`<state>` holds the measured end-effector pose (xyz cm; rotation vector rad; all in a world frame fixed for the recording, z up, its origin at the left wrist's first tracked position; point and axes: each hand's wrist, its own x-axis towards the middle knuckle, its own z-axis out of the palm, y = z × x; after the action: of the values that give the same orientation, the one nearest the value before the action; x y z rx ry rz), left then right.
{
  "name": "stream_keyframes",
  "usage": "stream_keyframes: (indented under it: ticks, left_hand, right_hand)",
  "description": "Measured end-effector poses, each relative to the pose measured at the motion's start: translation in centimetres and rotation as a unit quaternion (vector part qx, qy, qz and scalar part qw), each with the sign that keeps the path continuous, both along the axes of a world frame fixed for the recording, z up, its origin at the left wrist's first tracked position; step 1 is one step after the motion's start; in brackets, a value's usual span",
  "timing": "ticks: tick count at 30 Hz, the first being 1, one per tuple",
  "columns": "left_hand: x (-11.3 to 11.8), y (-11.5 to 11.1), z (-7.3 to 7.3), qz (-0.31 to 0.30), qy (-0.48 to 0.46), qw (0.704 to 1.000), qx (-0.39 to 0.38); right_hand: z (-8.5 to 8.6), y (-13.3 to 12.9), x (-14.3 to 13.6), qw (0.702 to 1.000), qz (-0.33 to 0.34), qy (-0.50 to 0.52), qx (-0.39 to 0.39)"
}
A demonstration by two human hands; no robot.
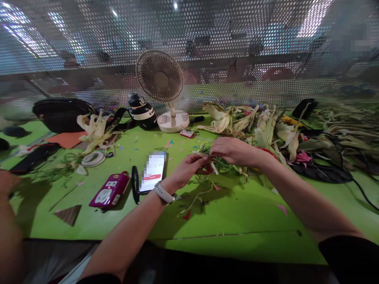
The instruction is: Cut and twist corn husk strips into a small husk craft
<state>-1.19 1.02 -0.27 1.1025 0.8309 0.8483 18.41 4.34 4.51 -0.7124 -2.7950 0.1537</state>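
Note:
Near the middle of the green table point(237, 213), my left hand point(189, 169), with a white band on its wrist, is closed around a small pale strip point(213, 167). My right hand point(226, 150) touches it from the right, its fingers pinched together; what they grip is too small to make out. Thin green strands point(229, 165) lie beneath and beside my right hand. A thin pale strand point(197, 197) curls on the table below my hands. Dry corn husks point(219, 120) are spread behind my right hand and further right.
A white fan point(173, 121) and a black bottle point(142, 114) stand at the back. Left of my hands are a phone point(154, 171), a purple pouch point(111, 191), a tape roll point(93, 158) and a black bag point(63, 114). Black cables point(343, 157) lie right. Another person's arm point(8, 225) shows left.

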Motion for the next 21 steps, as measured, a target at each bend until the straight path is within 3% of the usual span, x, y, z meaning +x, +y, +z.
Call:
stream_keyframes:
  ticks: [8,13,21]
  left_hand:
    - [0.44,-0.12,-0.11,0.013,-0.051,0.998,-0.026]
    - [0.59,-0.01,-0.36,0.059,-0.034,0.997,0.037]
    - [0.72,-0.48,-0.08,0.059,-0.031,0.991,0.119]
  right_hand:
    - [-0.55,0.4,0.04,1.0,0.005,0.012,0.02]
    - [-0.55,0.51,0.16,0.998,0.025,0.06,-0.004]
    - [0.1,0.49,0.43,0.99,0.059,0.114,-0.053]
